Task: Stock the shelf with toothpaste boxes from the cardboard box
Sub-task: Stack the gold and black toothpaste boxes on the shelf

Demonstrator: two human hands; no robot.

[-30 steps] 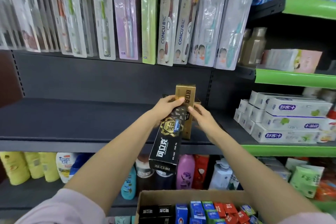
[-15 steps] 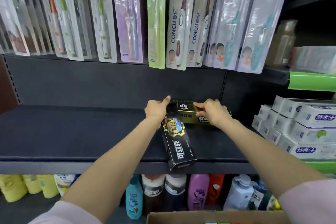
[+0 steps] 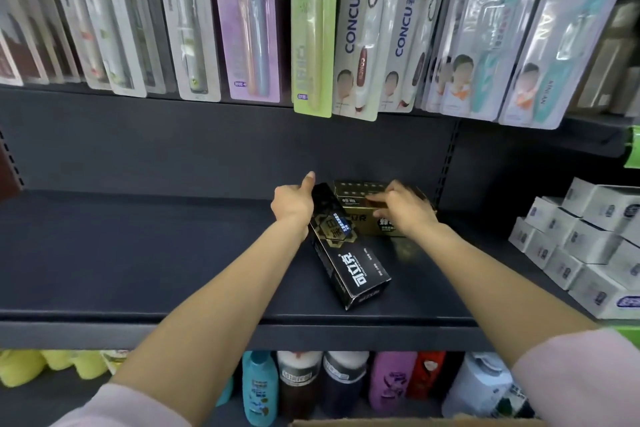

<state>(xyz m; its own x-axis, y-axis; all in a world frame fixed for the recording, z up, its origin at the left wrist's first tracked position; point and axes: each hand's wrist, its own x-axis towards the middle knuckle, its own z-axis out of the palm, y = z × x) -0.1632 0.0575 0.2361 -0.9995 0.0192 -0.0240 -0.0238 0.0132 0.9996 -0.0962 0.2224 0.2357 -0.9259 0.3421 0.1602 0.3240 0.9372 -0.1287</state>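
On the dark shelf (image 3: 138,253), right of centre, we log two toothpaste cartons. The black toothpaste box (image 3: 349,260) lies flat, long and glossy, gold hexagon emblem with a blue tag, white Chinese characters down its face, near end close to the shelf's front edge. Our left hand (image 3: 292,206) grips its far end, thumb raised. The gold toothpaste box (image 3: 360,210) lies crosswise behind it, near the back panel, touching the black one; our right hand (image 3: 403,210) rests over it, fingers curled onto its top. Toothbrush packs (image 3: 367,28) overhead read "CONCU". White boxes (image 3: 588,236) are stacked at right. Open shelf runs wide to the left. The cardboard box (image 3: 398,422) rim shows at the bottom edge.
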